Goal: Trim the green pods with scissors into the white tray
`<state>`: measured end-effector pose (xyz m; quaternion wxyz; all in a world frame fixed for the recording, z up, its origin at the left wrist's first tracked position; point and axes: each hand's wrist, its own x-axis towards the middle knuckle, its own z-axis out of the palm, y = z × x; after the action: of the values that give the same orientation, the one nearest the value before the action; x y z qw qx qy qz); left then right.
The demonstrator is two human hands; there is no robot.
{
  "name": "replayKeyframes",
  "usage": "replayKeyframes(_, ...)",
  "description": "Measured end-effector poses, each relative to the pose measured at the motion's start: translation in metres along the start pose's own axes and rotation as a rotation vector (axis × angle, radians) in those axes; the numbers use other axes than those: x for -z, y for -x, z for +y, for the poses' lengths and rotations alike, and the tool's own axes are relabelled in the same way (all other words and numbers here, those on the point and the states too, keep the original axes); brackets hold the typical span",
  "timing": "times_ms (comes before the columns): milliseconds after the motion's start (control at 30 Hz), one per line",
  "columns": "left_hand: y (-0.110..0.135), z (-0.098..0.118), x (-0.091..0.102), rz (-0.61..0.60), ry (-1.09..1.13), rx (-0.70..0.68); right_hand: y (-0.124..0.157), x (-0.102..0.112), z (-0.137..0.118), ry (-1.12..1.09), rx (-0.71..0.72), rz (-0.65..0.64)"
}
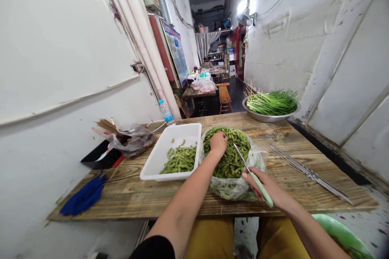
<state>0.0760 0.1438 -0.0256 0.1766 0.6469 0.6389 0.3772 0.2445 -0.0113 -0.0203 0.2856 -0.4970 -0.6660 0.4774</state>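
A clear plastic bag (231, 192) full of green edamame pods (238, 139) stands open on the table in front of me. My left hand (219, 143) is over the pods on the bag's left side, its fingers curled in a pinch; what they hold is hidden. With my right hand (263, 184) I grip scissors (260, 189) with pale green handles, their blades pointing up and left over the pods. Left of the bag, a white plastic tub (152, 166) has a smaller heap of pods (182, 160) in its near right part.
Metal skewers (310, 172) lie on the right of the wooden table (136, 200). Behind them is a steel basin (270, 118) of green stalks (273, 102). A water bottle (167, 112), a plastic bag (132, 141) and blue cloth (83, 196) are leftward. Another person (206, 64) sits far back.
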Motion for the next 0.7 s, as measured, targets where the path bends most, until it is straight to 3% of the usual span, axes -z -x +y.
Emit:
replayKeyframes(100, 0.002, -0.001, 0.007, 0.023, 0.104, -0.016, -0.001, -0.001, 0.003, -0.039, -0.017, 0.001)
replayKeyframes(267, 0.023, 0.001, 0.038, -0.078, 0.678, 0.255, -0.002, -0.007, -0.006, -0.216, -0.128, 0.003)
replayKeyframes(333, 0.035, 0.003, 0.051, -0.095, 0.837, 0.287, -0.002, -0.011, -0.014, -0.288, -0.191, 0.013)
replayKeyframes(500, 0.061, 0.011, 0.071, -0.133, 0.906, 0.294, -0.004, -0.02, -0.027, -0.428, -0.252, -0.024)
replayKeyframes(700, 0.079, 0.018, 0.076, -0.176, 0.893, 0.268, -0.005, -0.024, -0.034, -0.495, -0.24, -0.031)
